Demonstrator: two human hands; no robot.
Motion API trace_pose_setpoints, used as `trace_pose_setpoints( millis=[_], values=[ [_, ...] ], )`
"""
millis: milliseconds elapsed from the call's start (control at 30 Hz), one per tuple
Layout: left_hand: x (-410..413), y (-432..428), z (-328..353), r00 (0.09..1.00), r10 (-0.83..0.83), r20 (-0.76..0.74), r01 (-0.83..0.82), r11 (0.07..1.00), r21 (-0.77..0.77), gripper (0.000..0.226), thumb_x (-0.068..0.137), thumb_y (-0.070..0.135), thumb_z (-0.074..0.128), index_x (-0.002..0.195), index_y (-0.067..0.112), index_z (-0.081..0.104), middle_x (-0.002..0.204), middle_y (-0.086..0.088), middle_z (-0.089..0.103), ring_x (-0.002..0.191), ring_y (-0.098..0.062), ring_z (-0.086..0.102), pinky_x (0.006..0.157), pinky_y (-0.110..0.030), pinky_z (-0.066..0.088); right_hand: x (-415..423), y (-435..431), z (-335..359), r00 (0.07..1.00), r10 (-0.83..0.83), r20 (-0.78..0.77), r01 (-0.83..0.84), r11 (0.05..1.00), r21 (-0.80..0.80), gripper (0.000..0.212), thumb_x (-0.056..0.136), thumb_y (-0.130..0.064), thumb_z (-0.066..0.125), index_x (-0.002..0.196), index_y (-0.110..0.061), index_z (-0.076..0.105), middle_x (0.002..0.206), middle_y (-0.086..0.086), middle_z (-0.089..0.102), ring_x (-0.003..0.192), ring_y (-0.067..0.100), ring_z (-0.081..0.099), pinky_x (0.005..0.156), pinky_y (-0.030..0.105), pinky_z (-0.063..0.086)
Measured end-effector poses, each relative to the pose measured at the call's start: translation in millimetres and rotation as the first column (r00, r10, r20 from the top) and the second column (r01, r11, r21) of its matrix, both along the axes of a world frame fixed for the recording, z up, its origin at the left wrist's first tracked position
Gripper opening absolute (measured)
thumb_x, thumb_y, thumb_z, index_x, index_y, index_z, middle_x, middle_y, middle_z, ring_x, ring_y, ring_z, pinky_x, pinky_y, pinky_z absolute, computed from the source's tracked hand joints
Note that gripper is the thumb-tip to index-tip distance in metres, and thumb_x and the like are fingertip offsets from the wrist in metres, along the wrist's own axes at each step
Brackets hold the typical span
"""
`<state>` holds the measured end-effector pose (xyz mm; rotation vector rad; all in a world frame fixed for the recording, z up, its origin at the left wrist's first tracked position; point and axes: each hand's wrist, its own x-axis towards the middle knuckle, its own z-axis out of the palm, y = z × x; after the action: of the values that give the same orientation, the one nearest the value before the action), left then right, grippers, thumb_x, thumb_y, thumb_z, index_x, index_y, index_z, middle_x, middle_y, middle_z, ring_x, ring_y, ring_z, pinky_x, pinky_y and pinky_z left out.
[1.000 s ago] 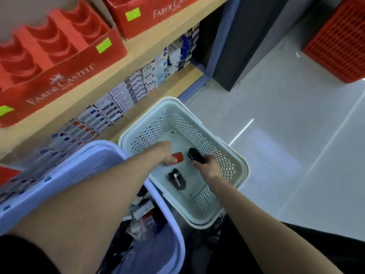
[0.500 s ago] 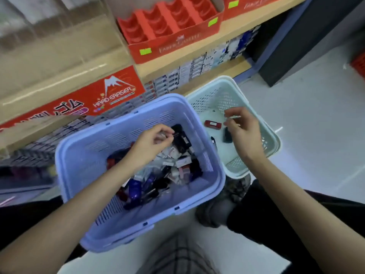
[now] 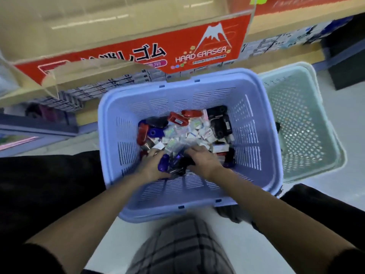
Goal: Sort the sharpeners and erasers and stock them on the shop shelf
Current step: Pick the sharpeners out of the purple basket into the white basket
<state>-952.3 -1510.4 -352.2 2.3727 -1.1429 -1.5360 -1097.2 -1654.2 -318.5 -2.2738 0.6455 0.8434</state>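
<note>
Mixed heap of sharpeners and erasers [image 3: 187, 135] in the bottom of the lilac basket [image 3: 177, 212]. Small white wrapped erasers at the middle, red sharpeners [image 3: 178, 119] toward the far wall, black sharpeners [image 3: 221, 123] at the far right corner.

Half a second ago, only the left hand at this heap, the right one up over the pale green basket [image 3: 308, 107]. Now both down inside the lilac basket, at the near side of the pile.

Left hand [image 3: 152, 165] deep in the heap, fingers bent. Lies with a blue sharpener [image 3: 164, 164] against its thumb side. Held or merely touched: cannot tell. Right hand [image 3: 203, 161] knuckles up, fingers curled down over dark pieces. Grip likewise not clear through the blur. Close together, the blue sharpener and some dark pieces between them.

Slotted walls bare all round the heap, with free room above it up to the rim. Near rim close to the lap. Far rim tucked under the red "HARD ERASER" box [image 3: 197, 46] on the shelf [image 3: 276, 24]. Right rim touching or overlapping the pale green basket, where a dark piece [image 3: 278, 126] just shows past the edge. Rows of small boxed stock [image 3: 110, 86] on the lower shelf behind. Pale floor [image 3: 335, 82] open to the right.
</note>
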Motion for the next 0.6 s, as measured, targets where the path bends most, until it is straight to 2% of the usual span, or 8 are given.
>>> trace_pose_setpoints(
  millis=[67,167,267,367,433,533,600],
  values=[
    [-9,-2,-2,0.998,-0.066,-0.006,0.066,0.998,-0.005,0.095,0.064,0.038,0.084,0.142,0.017,0.034,0.140,-0.007,0.026,0.120,-0.033,0.046,0.103,-0.040,0.040,2,0,-6,0.999,-0.015,-0.050,0.013,0.999,-0.046,0.056,0.087,-0.031,0.061,0.137,-0.020,0.038,0.144,0.006,0.031,0.133,0.028,0.026,0.100,0.044,0.038],
    [-20,2,-7,0.998,-0.061,0.004,0.061,0.998,-0.008,0.095,0.068,0.030,0.083,0.145,0.015,0.027,0.146,-0.007,0.014,0.125,-0.033,0.041,0.105,-0.039,0.038,2,0,-13,0.996,0.010,-0.090,-0.017,0.997,-0.079,0.053,0.086,-0.030,0.062,0.133,-0.019,0.040,0.142,0.007,0.028,0.133,0.029,0.021,0.096,0.049,0.042],
    [-20,6,-11,1.000,-0.028,-0.010,0.027,0.998,-0.065,0.090,0.069,0.029,0.082,0.143,0.016,0.033,0.147,-0.008,0.013,0.133,-0.030,0.030,0.113,-0.037,0.029,5,1,-15,0.989,0.072,-0.126,-0.087,0.989,-0.120,0.053,0.086,-0.036,0.063,0.130,-0.017,0.041,0.143,0.010,0.024,0.134,0.031,0.019,0.095,0.048,0.041],
    [-19,9,-16,0.999,0.027,-0.044,-0.031,0.995,-0.099,0.078,0.070,0.033,0.082,0.136,0.016,0.045,0.142,-0.009,0.019,0.132,-0.028,0.031,0.114,-0.034,0.026,11,2,-15,0.984,0.064,-0.167,-0.089,0.985,-0.145,0.054,0.085,-0.040,0.063,0.129,-0.016,0.043,0.142,0.012,0.022,0.136,0.031,0.015,0.092,0.047,0.042],
    [-24,9,-18,0.992,0.107,-0.067,-0.114,0.986,-0.120,0.070,0.071,0.033,0.081,0.131,0.016,0.051,0.141,-0.010,0.021,0.132,-0.029,0.031,0.115,-0.033,0.025,12,5,-18,0.974,0.087,-0.208,-0.121,0.980,-0.158,0.057,0.085,-0.044,0.061,0.132,-0.017,0.042,0.146,0.012,0.018,0.140,0.032,0.010,0.096,0.048,0.039],
    [-33,6,-21,0.986,0.159,-0.049,-0.162,0.984,-0.076,0.072,0.073,0.028,0.079,0.136,0.019,0.046,0.150,-0.011,0.012,0.138,-0.030,0.022,0.115,-0.033,0.022,13,9,-24,0.953,0.129,-0.276,-0.177,0.971,-0.158,0.063,0.087,-0.042,0.060,0.138,-0.018,0.034,0.153,0.011,0.007,0.142,0.034,0.004,0.094,0.051,0.043],
    [-36,6,-23,0.991,0.136,-0.012,-0.137,0.989,-0.058,0.076,0.074,0.029,0.078,0.139,0.021,0.040,0.152,-0.009,0.004,0.137,-0.031,0.018,0.114,-0.035,0.023,17,12,-23,0.934,0.175,-0.311,-0.238,0.955,-0.178,0.060,0.088,-0.034,0.060,0.139,-0.016,0.033,0.153,0.013,0.010,0.140,0.037,0.010,0.089,0.049,0.043]
  ],
)
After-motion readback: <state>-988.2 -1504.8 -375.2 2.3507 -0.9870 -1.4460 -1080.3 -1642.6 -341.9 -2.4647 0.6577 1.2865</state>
